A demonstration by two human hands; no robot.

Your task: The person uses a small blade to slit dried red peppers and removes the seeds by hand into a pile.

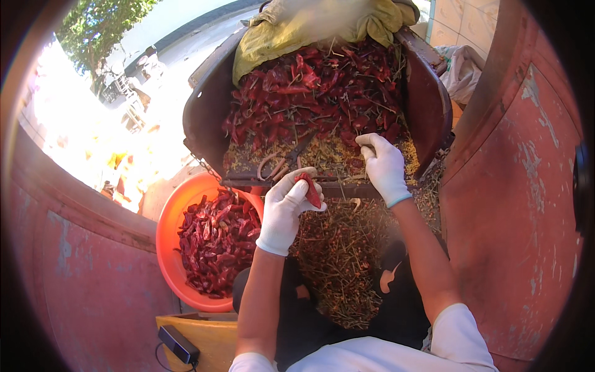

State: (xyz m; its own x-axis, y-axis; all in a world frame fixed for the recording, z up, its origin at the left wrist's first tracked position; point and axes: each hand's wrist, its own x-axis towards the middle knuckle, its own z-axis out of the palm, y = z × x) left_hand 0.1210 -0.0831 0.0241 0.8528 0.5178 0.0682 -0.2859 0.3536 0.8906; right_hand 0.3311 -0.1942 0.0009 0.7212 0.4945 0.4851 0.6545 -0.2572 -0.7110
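Observation:
Both hands wear white gloves. My left hand [282, 214] pinches a dried red chili pepper [312, 191] between thumb and fingers, just over the front edge of a dark metal cart [204, 118]. To its right, my right hand [385, 167] is closed, thumb against the fingers, near the lower edge of a heap of dried red chilies [310, 99]. Whatever those fingertips hold, if anything, is too small to make out. Scissors [276, 167] lie among loose yellow seeds [334, 152] at the cart's front.
An orange basin [166, 248] holding many chilies stands at the left. Stems and scraps [341, 260] pile up below the cart, between my legs. Yellow cloth [279, 40] covers the heap's back. Worn red doors [514, 204] flank both sides. A black device [178, 344] rests on a wooden stool [217, 335].

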